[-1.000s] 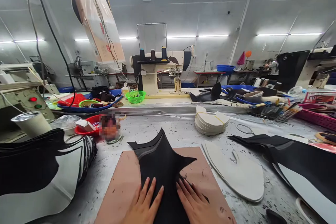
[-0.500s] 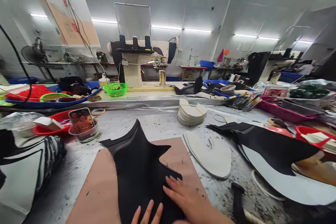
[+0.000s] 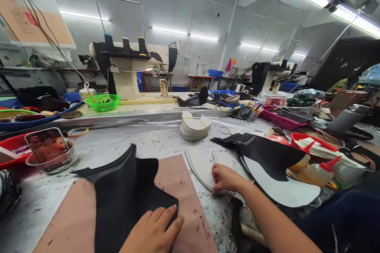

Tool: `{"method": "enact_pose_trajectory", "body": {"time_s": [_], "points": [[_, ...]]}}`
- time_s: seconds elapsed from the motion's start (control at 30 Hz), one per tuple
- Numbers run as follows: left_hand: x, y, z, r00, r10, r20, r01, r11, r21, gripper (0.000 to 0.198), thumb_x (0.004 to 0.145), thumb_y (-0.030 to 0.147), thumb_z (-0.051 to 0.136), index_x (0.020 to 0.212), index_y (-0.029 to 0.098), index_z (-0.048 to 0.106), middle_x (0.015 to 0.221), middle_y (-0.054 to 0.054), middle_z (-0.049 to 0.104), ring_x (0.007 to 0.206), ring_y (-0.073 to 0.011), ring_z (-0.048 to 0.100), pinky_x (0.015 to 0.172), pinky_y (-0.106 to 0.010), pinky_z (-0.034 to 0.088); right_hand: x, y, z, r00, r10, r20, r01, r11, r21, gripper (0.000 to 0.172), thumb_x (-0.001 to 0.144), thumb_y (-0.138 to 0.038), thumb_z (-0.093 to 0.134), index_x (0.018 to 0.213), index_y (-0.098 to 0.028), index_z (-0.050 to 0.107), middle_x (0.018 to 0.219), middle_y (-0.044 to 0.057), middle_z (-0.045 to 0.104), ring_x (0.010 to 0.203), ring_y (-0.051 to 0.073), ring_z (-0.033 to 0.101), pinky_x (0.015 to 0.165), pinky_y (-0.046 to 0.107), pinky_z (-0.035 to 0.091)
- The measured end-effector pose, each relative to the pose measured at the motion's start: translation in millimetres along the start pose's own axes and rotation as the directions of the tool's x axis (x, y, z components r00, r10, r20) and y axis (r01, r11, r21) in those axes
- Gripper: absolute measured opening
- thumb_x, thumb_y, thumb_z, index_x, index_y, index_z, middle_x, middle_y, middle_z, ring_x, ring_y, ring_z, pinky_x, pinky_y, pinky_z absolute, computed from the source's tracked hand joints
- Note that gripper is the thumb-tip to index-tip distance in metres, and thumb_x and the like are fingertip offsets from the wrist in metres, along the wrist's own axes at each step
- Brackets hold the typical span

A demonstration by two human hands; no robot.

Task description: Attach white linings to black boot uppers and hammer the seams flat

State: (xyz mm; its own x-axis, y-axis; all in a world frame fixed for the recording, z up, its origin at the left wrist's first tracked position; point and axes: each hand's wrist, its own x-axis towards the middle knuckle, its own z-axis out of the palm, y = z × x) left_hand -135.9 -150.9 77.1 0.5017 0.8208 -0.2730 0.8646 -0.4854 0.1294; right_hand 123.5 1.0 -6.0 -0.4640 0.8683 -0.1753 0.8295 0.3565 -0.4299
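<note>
My left hand (image 3: 154,231) lies flat, fingers together, on a black cut piece of leather (image 3: 124,193) that rests on a pinkish-brown board (image 3: 175,182). My right hand (image 3: 225,178) has reached right to a stack of white sole-shaped pieces (image 3: 200,164). Its fingers are curled down on the stack's near edge, as if pinching a piece.
A second bundle of white pieces (image 3: 194,126) lies further back. Black and white cut panels (image 3: 267,166) lie at right beside red glue bottles (image 3: 317,168). A phone (image 3: 47,148) stands in a clear tub at left. A sewing machine (image 3: 130,67) stands behind the worktable (image 3: 118,142).
My right hand left the black leather and moved right onto the white stack. The view swung right. My left hand stays on the leather.
</note>
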Motion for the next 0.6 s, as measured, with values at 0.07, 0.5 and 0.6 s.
{"method": "enact_pose_trajectory", "body": {"time_s": [0.07,0.5,0.6], "points": [[21.7,11.3,-7.3,0.998,0.050,-0.029,-0.050,0.999,-0.017,0.052,0.078,0.047,0.060,0.121,0.018,0.056,0.128,-0.016,0.053,0.105,-0.0345,0.056,0.085,-0.046,0.046,0.6,1.0,-3.3,1.000,-0.006,0.007,0.006,1.000,0.020,0.019,0.057,-0.020,0.079,0.062,-0.018,0.061,0.086,0.000,0.059,0.075,0.014,0.054,0.061,0.020,0.036],[149.8,24.8,33.9,0.986,0.151,-0.067,-0.156,0.984,-0.083,0.090,0.069,0.069,0.056,0.133,0.007,0.040,0.139,-0.028,0.032,0.128,-0.0428,0.029,0.100,-0.055,0.026,17.8,-7.9,-50.0,0.860,0.217,-0.462,-0.217,0.975,0.054,0.018,0.086,-0.019,0.047,0.086,-0.017,0.065,0.079,0.004,0.068,0.075,0.016,0.060,0.062,0.022,0.036],[148.6,21.9,34.0,0.987,0.137,-0.087,-0.149,0.977,-0.155,0.084,0.067,0.068,0.058,0.130,0.013,0.046,0.137,-0.025,0.038,0.126,-0.0410,0.033,0.099,-0.055,0.027,13.1,-14.0,-99.8,0.699,0.302,-0.649,-0.343,0.937,0.067,0.028,0.091,-0.026,0.039,0.099,-0.016,0.063,0.086,0.010,0.067,0.081,0.023,0.060,0.063,0.027,0.035]]}}
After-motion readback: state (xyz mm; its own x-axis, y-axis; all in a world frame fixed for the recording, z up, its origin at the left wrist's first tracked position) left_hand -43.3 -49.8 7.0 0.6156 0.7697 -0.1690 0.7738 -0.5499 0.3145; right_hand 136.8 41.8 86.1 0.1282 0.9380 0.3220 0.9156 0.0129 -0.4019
